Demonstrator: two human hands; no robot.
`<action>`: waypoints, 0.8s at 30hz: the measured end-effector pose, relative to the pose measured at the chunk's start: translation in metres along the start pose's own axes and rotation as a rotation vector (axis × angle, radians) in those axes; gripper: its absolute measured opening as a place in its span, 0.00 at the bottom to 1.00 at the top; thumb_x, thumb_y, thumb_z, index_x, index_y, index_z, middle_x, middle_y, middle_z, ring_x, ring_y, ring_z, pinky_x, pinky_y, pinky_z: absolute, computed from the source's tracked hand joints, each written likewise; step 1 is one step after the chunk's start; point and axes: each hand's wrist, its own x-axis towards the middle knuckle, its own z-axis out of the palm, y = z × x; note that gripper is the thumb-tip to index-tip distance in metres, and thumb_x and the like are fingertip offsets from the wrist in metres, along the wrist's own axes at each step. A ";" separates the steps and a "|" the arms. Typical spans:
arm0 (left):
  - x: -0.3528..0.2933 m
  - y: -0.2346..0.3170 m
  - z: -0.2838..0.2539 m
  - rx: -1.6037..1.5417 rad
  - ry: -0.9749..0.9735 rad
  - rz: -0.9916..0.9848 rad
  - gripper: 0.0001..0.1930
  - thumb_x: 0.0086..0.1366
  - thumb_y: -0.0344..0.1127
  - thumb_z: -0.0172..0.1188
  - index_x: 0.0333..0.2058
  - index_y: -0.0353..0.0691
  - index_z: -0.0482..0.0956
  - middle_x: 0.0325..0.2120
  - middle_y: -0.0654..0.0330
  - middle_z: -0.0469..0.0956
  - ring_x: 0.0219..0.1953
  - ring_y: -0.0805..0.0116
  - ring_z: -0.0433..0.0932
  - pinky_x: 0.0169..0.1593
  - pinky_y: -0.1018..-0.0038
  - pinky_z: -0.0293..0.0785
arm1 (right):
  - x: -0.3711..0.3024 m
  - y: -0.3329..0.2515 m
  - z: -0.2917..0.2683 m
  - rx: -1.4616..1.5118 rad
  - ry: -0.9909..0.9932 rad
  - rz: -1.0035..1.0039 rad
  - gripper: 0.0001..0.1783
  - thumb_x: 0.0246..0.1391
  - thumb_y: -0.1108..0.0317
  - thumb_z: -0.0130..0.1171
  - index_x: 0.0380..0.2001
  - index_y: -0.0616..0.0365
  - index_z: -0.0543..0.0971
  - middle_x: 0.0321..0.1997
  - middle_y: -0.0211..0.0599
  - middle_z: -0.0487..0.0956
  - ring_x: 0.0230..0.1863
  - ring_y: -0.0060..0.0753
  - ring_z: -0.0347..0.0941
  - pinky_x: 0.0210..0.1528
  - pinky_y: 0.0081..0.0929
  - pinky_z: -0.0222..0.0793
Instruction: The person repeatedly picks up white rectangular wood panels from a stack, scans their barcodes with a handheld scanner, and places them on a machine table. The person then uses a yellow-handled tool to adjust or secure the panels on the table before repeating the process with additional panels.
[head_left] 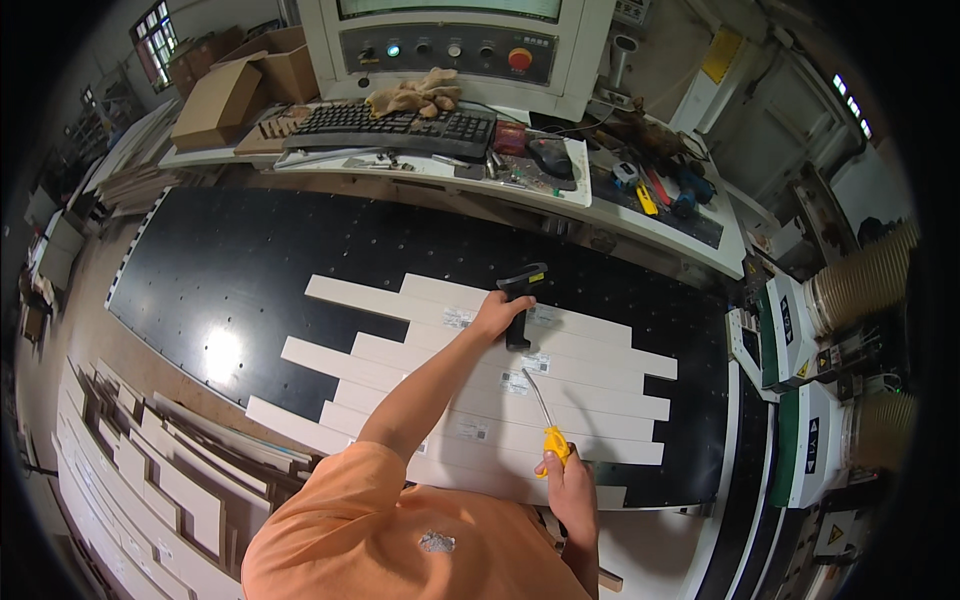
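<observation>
Black, pistol-shaped handheld scanner point(522, 282) is grasped by the left hand point(496, 316) over long, pale, labelled boards point(585, 408) laid on the black, dotted tabletop point(260, 240); a yellow-handled, slim metal-shafted tool point(555, 440) is gripped by the right hand point(572, 490).

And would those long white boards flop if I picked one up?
A board would probably stay stiff, since none visibly curls. Being flat, it likely won't roll. It might slide, as the black tabletop looks shiny.
</observation>
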 end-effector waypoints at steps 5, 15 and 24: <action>-0.011 0.015 0.002 0.182 0.043 -0.067 0.20 0.62 0.44 0.67 0.37 0.30 0.77 0.25 0.63 0.73 0.22 0.73 0.72 0.22 0.73 0.67 | -0.003 0.003 -0.002 0.001 -0.025 -0.004 0.16 0.69 0.60 0.51 0.40 0.65 0.74 0.30 0.48 0.84 0.34 0.55 0.82 0.38 0.41 0.77; -0.004 0.001 0.006 0.029 0.053 0.042 0.16 0.63 0.40 0.66 0.37 0.29 0.79 0.26 0.64 0.74 0.28 0.74 0.73 0.31 0.72 0.71 | -0.026 0.017 -0.031 0.280 -0.233 0.027 0.15 0.68 0.62 0.54 0.36 0.67 0.78 0.30 0.38 0.82 0.33 0.34 0.80 0.42 0.30 0.74; 0.003 -0.007 0.002 0.116 0.065 0.135 0.16 0.63 0.40 0.66 0.37 0.29 0.81 0.28 0.64 0.77 0.30 0.75 0.73 0.34 0.74 0.71 | -0.031 0.004 -0.050 0.209 -0.389 0.095 0.15 0.68 0.60 0.55 0.42 0.63 0.78 0.30 0.34 0.83 0.31 0.30 0.78 0.41 0.28 0.73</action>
